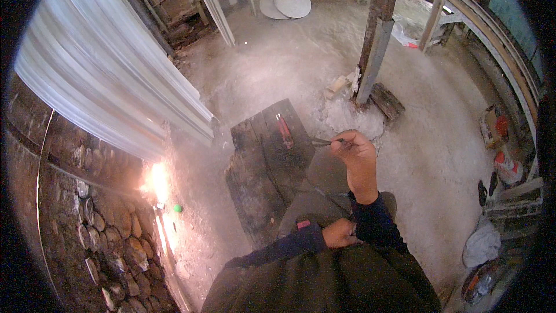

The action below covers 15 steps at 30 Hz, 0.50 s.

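Observation:
My right hand (356, 153) is raised over the right edge of a dark wooden board (246, 165). Its fingers pinch a thin dark cord-like piece (322, 141), whose end points left toward the board. Lower down, close to my body, my left hand (340, 233) is curled beside my right sleeve; what it holds, if anything, is hidden. On the board lies a red-handled tool (284, 132) with a metal tip, too small to name surely. A dark line like a cord (267, 165) runs along the board, and another dark strip (324, 194) crosses below my right hand.
Pale corrugated sheets (116, 64) lean at the left, above stacked firewood (124, 237). A small green ball (178, 208) lies on the dusty floor. Ahead right stands a post (375, 46) with a wood block (387, 103) at its foot. Round white discs (292, 2) rest at the back.

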{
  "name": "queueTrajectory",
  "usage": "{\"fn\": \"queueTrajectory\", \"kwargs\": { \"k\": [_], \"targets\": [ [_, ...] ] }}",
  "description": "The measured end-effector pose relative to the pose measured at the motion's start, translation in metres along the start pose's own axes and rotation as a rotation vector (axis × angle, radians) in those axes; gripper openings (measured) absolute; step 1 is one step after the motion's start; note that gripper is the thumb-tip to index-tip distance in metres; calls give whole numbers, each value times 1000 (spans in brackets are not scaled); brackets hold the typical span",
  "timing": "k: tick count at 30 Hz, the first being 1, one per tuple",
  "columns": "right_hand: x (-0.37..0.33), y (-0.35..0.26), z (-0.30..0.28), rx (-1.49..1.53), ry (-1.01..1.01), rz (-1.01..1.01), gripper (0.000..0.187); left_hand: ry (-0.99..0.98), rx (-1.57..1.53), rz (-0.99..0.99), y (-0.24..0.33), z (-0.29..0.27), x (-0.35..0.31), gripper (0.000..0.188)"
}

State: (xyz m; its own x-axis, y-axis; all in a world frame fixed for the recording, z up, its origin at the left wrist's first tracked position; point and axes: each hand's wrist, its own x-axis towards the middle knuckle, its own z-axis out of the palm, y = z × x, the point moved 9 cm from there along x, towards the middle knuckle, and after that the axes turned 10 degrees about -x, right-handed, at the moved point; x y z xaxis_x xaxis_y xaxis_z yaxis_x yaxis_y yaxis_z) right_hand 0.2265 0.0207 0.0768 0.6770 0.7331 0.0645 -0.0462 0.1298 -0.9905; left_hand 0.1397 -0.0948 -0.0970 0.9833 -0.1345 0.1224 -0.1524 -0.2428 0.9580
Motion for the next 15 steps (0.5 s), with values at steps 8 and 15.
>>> {"fn": "queueTrajectory", "kwargs": {
  "k": [8,15],
  "targets": [
    [-12,-10,-14,-154,-26,-40,8,-161,119,2,9,2,-9,26],
    [-34,-12,-20,-521,-114,-313,10,594,-592,-158,28,-123,-28,23]
  ]
}}
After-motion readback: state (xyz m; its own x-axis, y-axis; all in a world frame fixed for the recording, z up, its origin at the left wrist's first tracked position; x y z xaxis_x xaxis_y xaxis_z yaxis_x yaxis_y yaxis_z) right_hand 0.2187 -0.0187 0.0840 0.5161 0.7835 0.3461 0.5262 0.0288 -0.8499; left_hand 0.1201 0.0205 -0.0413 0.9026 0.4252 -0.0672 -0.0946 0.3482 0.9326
